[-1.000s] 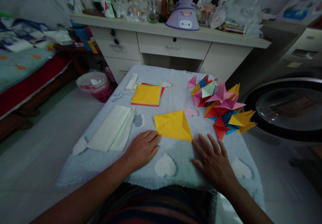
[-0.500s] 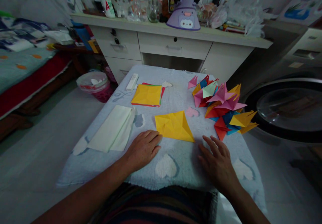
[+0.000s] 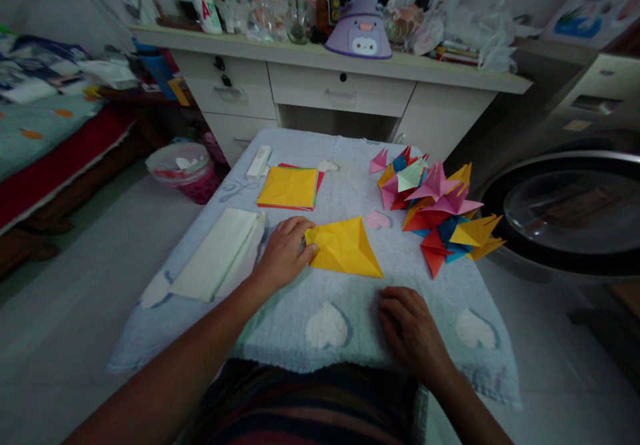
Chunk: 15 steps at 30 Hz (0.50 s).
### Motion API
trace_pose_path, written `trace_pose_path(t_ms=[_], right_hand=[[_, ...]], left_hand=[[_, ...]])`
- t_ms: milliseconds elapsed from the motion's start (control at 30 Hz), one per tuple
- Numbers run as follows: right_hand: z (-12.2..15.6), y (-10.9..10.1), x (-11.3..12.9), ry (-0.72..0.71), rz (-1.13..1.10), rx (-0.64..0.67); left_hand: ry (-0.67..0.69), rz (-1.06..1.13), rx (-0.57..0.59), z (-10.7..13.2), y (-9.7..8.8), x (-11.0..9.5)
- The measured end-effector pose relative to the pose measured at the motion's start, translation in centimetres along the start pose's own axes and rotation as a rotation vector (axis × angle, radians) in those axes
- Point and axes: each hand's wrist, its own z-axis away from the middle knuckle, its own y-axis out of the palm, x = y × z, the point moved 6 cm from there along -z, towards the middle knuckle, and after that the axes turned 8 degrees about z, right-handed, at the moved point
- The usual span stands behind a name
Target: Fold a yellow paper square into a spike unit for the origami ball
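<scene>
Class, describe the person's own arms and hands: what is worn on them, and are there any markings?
Both forearms are bare, with no sleeves in view. The left hand and right hand wear no gloves. No watch, bracelet, ring or marking shows, though the light is dim. A dark striped garment covers the lap.

folded paper [image 3: 345, 248]: yellow
paper stack [image 3: 289, 187]: yellow on top, red and green edges
folded shapes pile [image 3: 437, 210]: pink, red, blue, yellow, mint
towel [image 3: 350, 292]: pale blue, white and pink hearts

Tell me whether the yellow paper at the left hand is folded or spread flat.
Folded: the yellow paper shows creases and overlapping flaps, forming a pointed shape; the left hand touches its corner.
</scene>
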Motion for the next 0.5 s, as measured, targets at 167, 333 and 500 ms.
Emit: trace_pose_path(t_ms=[167,333,500], right_hand=[[0.1,0.1,-0.2,0.009,0.004,-0.008],[-0.1,0.0,-0.1,0.009,-0.018,-0.011],[-0.8,-0.3,-0.3,0.034,-0.038,-0.025]], left_hand=[[-0.08,0.059,-0.006,-0.9,1.7,1.5],[-0.117,0.099,-0.061,-0.7,2.4,2.0],[-0.195,0.272,-0.081,-0.6,2.1,2.3]])
